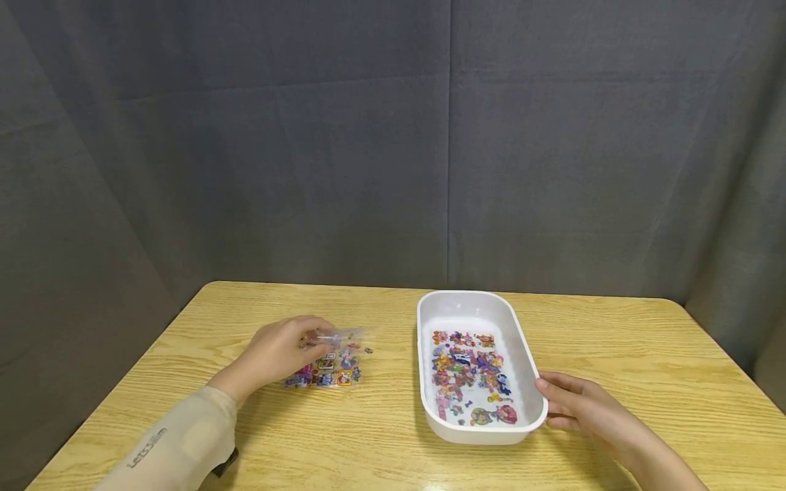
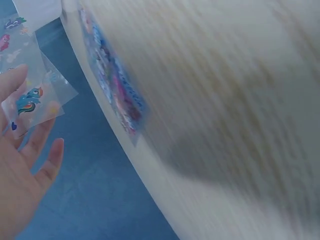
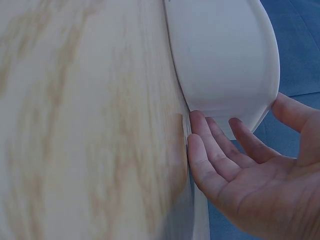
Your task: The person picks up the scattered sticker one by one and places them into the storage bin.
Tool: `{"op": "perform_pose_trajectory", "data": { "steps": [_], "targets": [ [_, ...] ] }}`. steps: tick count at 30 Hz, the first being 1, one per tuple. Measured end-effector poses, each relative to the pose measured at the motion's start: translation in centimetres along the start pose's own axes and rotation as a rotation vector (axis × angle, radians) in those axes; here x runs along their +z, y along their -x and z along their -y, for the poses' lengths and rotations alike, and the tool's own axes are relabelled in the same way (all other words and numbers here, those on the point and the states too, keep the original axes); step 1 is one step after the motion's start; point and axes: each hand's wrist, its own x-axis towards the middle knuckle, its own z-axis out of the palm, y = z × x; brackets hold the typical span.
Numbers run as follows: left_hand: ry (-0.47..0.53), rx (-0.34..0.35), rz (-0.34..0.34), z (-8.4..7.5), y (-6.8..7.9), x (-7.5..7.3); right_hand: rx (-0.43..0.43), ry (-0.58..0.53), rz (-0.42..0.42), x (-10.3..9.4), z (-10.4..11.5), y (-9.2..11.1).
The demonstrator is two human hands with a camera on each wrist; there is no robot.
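Note:
My left hand [image 1: 285, 348] pinches a clear sticker sheet [image 2: 30, 102] with small cartoon ponies between thumb and fingers. Just under it, a second colourful sticker sheet [image 2: 112, 75] lies on the table, partly covered by the hand in the head view. On the right, a white plastic tray [image 1: 529, 354] has colourful cartoon sticker sheets [image 1: 469, 375] lying flat in it. My right hand [image 1: 583, 406] holds the tray's near right corner, thumb at the rim and bent fingers against the outer wall.
The light wood-grain table [image 1: 368, 443] has rounded far corners. Behind it hangs a dark grey curtain [image 1: 344, 170], which also runs along both sides. A small dark object [image 1: 226, 464] shows beneath the left sleeve.

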Motion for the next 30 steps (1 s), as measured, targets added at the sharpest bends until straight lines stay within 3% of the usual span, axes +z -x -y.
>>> {"op": "perform_pose_trajectory", "data": {
  "steps": [16, 30],
  "targets": [
    [-0.016, 0.018, -0.053, -2.5, -1.2, -0.1, -0.004, -0.017, 0.023, -0.2, -0.1, -0.1],
    [-0.008, 0.08, -0.098, -4.9, -2.6, 0.3, -0.02, -0.016, 0.045, -0.2, 0.0, 0.0]
  ]
}}
